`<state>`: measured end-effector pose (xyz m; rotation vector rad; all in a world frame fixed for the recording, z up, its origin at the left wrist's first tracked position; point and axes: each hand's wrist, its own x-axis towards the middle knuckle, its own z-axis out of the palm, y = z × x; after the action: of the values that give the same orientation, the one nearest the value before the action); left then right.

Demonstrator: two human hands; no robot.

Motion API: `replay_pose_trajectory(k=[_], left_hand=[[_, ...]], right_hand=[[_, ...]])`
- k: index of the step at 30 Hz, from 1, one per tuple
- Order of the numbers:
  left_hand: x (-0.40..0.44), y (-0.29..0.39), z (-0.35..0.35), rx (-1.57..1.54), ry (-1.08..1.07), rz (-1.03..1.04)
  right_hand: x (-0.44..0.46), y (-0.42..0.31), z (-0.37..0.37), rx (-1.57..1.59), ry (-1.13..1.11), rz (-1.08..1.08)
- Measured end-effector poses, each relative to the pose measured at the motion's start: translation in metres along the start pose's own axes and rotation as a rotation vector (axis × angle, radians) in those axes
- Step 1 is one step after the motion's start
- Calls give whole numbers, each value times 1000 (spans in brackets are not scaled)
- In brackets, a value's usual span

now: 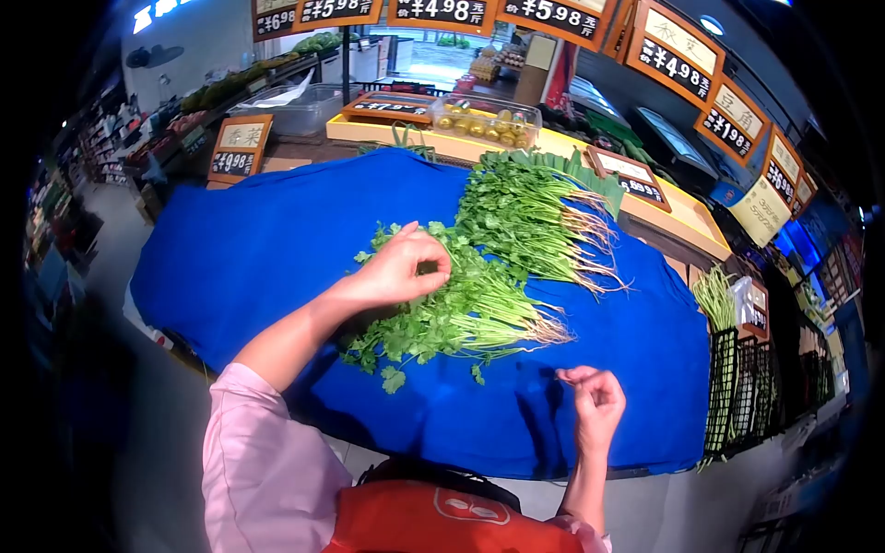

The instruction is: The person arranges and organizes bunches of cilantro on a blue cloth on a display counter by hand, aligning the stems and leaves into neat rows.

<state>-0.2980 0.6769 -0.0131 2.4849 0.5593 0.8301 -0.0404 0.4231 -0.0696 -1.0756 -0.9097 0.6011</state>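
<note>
A bunch of coriander (489,323) lies on the blue cloth (277,212), leaves to the left and pale roots to the right. My left hand (406,267) is over its leafy end, fingers curled into a loop; whether it grips a leaf or stem is hidden. Beyond it lies a larger pile of coriander (525,217), its roots also pointing right. My right hand (597,404) hovers above the cloth, nearer to me than the roots. Its thumb and fingers are pinched together, and anything between them is too small to name.
Behind the cloth runs a yellow-edged shelf (678,226) with a clear box of small yellowish-green fruit (489,122). Price signs (678,55) hang overhead, and another sign (241,149) stands at back left. A black wire basket (737,387) with long green vegetables borders the right side.
</note>
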Motion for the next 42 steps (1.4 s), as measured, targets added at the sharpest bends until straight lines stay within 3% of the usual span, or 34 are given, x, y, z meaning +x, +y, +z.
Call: replay_pose_trajectory(k=[6, 9, 16, 17, 21, 27, 31, 34, 37, 42], left_hand=[[0, 13, 7, -59, 32, -83], [9, 2, 9, 85, 104, -153], [25, -15, 9, 101, 152, -230], [26, -14, 7, 51, 148, -227], [27, -13, 6, -209, 121, -284], [28, -20, 6, -433, 68, -274], [25, -25, 4, -425, 91, -229], [27, -21, -1, -249, 69, -244], [34, -11, 3, 72, 138, 1], [36, -11, 21, 486, -49, 148]], right_hand=[[37, 14, 35, -34, -164, 138], [59, 35, 42, -58, -221, 167], [101, 65, 67, -331, -262, 25], [106, 61, 74, -488, -273, -53], [121, 54, 111, -517, -336, -291], [138, 58, 141, -646, -392, -231], [139, 64, 142, -662, -386, -176], [140, 68, 141, -654, -378, -148], [141, 71, 139, -661, -375, -184], [140, 75, 139, -592, -378, -206]])
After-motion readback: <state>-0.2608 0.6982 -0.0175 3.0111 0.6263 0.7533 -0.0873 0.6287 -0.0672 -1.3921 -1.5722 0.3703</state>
